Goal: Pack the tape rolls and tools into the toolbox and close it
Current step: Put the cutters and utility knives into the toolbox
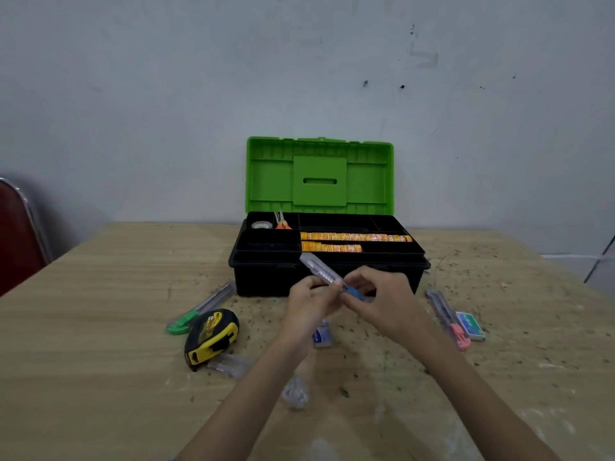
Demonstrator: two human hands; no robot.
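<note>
The black toolbox (266, 277) stands open at the table's far middle, its green lid (319, 176) upright. Its tray holds two rows of orange-yellow tape rolls (354, 237), a clear tape roll (262, 224) and orange scissors (282, 222). In front of the box both hands hold a clear utility knife with a blue end (327, 276). My left hand (311, 302) grips its middle, and my right hand (382, 301) pinches the blue end. On the table lie a green-ended knife (199, 309), a yellow-black tape measure (211, 337) and a pink-ended knife (447, 319).
A green-white small box (471, 326) lies beside the pink-ended knife. A small blue-white pack (322, 336), a clear plastic case (229, 364) and a clear wrapper (294, 392) lie near my forearms. A red chair (18, 237) stands at the left. The wall rises right behind the toolbox.
</note>
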